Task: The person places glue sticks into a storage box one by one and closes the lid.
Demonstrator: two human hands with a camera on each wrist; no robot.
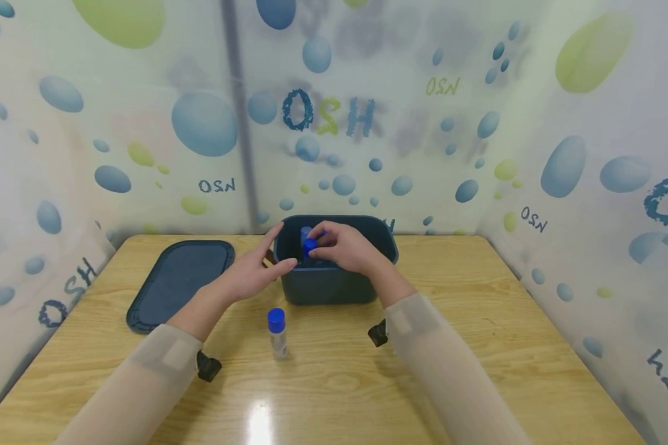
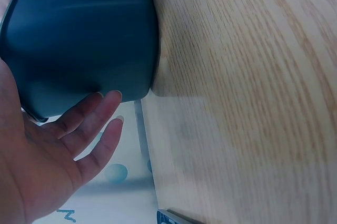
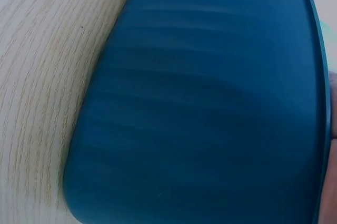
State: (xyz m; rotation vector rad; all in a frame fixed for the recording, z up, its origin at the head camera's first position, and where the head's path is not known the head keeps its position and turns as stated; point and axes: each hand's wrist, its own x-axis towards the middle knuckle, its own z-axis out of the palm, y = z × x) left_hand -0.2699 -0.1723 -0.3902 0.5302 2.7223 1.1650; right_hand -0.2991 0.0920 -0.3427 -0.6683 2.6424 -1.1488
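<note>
A dark blue-green bin stands on the table against the back wall. Over its opening, my right hand pinches a blue-capped bottle between thumb and fingers; the lower part of the bottle is hidden inside. Another blue object shows just behind it in the bin. At the left end of the bin is my left hand, its thumb near the front rim and its fingers spread along the side, fairly straight in the left wrist view. A clear small bottle with a blue cap stands upright in front of the bin.
A flat dark lid lies on the wooden table to the left of the bin. Printed curtains enclose the back and both sides of the table.
</note>
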